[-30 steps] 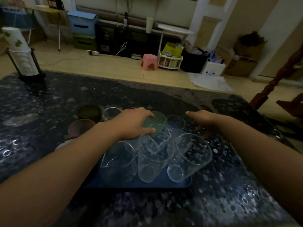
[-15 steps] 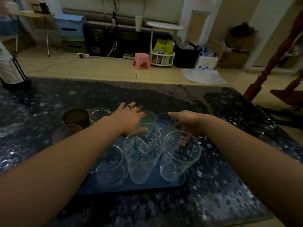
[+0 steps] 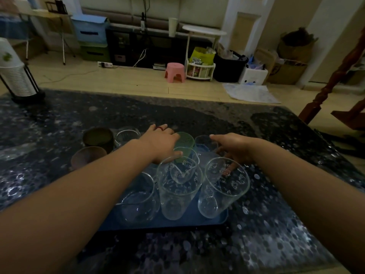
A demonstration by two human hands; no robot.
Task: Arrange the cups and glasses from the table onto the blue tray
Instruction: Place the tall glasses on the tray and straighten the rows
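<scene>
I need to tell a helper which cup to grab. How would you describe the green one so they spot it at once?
Find the blue tray on the dark speckled table. At its far end, under the left hand, stands the green cup. It alone there is opaque green; its neighbours are clear glass.

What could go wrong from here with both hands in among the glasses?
1. The left hand holds the green cup right behind the tall middle glass; the wrist could tip it.
2. The right glass stands near the blue tray edge and seems to lean outward; the right hand beside it could knock it off.
</scene>
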